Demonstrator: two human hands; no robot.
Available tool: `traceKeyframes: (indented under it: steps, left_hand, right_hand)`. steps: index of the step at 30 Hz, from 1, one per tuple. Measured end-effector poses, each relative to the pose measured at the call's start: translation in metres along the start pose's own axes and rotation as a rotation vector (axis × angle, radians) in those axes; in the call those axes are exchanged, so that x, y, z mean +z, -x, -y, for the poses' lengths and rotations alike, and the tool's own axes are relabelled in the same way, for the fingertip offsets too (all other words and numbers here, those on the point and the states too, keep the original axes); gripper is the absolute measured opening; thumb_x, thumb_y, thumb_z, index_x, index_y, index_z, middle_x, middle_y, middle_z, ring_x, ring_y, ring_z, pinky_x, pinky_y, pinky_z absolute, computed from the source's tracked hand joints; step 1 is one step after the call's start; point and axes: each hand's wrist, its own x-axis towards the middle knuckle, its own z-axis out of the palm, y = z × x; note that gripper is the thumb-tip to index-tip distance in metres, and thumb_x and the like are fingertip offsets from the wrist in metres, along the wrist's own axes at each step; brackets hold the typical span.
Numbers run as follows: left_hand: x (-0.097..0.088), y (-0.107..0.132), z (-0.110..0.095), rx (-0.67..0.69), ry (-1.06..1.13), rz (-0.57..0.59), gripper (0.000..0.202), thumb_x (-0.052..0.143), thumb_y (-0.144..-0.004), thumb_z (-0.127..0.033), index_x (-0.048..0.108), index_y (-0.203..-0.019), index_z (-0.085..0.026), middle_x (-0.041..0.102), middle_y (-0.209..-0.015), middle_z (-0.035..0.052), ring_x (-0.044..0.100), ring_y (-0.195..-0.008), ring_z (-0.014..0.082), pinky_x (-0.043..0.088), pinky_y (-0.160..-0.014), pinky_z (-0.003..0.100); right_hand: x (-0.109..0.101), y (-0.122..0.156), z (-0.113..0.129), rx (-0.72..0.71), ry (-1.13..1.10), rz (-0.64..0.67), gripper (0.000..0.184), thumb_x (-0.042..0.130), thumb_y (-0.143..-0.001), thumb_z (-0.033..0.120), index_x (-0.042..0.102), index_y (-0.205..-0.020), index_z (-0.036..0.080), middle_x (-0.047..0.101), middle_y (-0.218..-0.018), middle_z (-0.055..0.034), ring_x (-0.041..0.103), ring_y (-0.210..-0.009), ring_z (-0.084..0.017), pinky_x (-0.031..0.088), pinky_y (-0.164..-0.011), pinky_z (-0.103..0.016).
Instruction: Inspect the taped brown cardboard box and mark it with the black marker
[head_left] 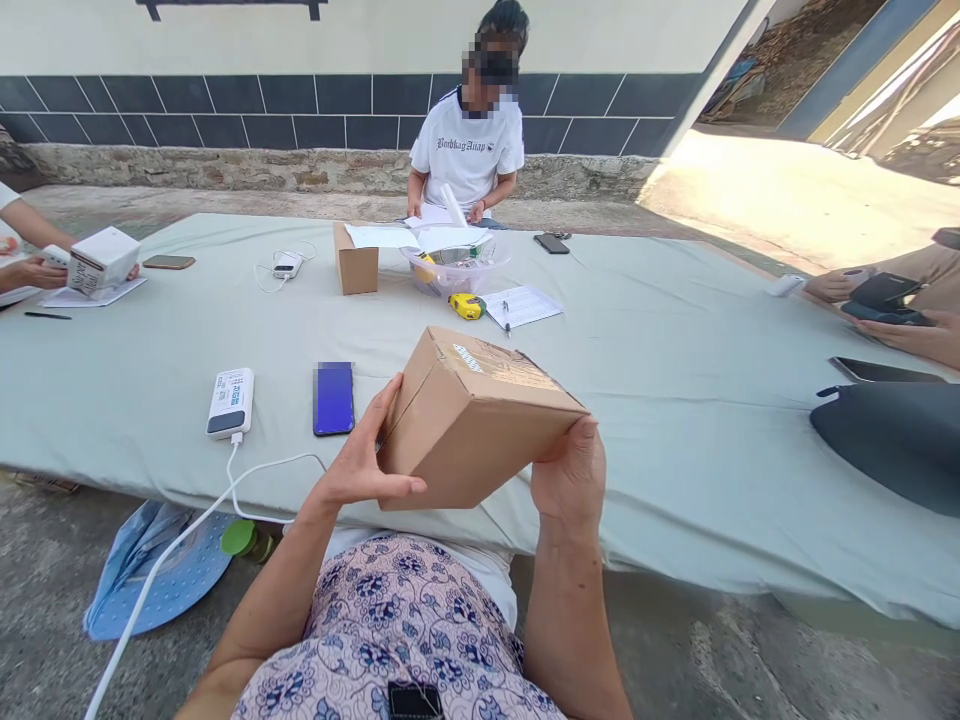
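Cardboard box [472, 425]: where is it held?

Over the table [675, 480] edge, between left hand [352, 470] and right hand [570, 480].

And the fingers [397, 487]?

Clamped on its ends, spread wide; steadiness is best kept that way.

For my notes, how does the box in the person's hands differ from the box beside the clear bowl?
The held cardboard box is tilted in the air between the left hand and right hand; the far cardboard box stands on the pale green cloth beside the clear bowl, untouched. The held cardboard box shows dark print on top; the far cardboard box shows none on its visible sides. Both are brown cardboard.
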Motion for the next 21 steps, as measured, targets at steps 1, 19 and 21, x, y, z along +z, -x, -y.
traceKeyframes:
  steps: [1, 19, 21]
  left_hand:
    - [0.001, 0.0, 0.002, -0.005, 0.017, -0.001, 0.131, 0.091, -0.061, -0.056, 0.019, -0.167, -0.03, 0.017, -0.176, 0.0103, 0.017, -0.161, 0.042, 0.02, -0.131, 0.052]
    - [0.011, -0.005, 0.001, -0.169, 0.301, -0.18, 0.119, 0.088, -0.064, -0.056, 0.029, -0.164, -0.028, 0.041, -0.166, 0.0106, 0.039, -0.152, 0.04, 0.039, -0.122, 0.048]
    - [0.011, -0.006, 0.006, -0.17, 0.372, -0.205, 0.118, 0.087, -0.066, -0.058, 0.029, -0.164, -0.029, 0.045, -0.163, 0.0115, 0.043, -0.149, 0.0398, 0.042, -0.12, 0.049]
  right_hand:
    - [0.0, 0.0, 0.0, -0.003, 0.005, 0.008, 0.059, 0.068, -0.076, 0.08, 0.071, -0.096, 0.024, 0.076, -0.11, -0.0078, 0.068, -0.113, -0.028, 0.053, -0.1, -0.044]
    - [0.0, 0.008, -0.012, -0.083, 0.286, -0.05, 0.047, 0.077, -0.079, 0.055, 0.067, -0.113, 0.023, 0.072, -0.106, -0.0059, 0.066, -0.099, -0.022, 0.054, -0.086, -0.039]
    - [0.005, 0.009, 0.002, -0.194, 0.255, -0.122, 0.033, 0.076, -0.083, 0.046, 0.07, -0.106, 0.023, 0.07, -0.104, -0.0048, 0.066, -0.094, -0.019, 0.053, -0.084, -0.036]
